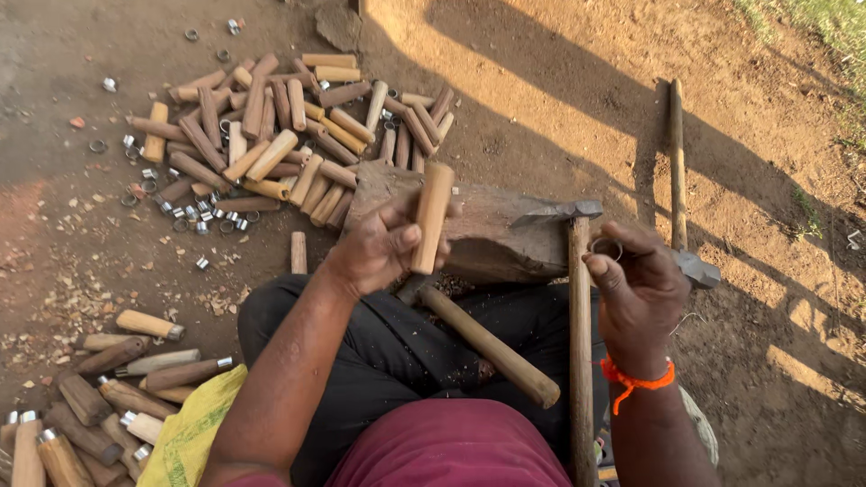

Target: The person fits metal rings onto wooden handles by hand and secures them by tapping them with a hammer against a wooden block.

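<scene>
My left hand (379,248) grips a wooden handle (431,216) upright over the wood block (492,230); right hand (640,289) pinches a metal ring (606,248), ready beside it.

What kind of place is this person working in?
Likely an open-air handle-making spot on bare ground. A pile of wooden handles lies beside loose metal rings, with a wooden block and hammers. The left hand holds one handle.
</scene>
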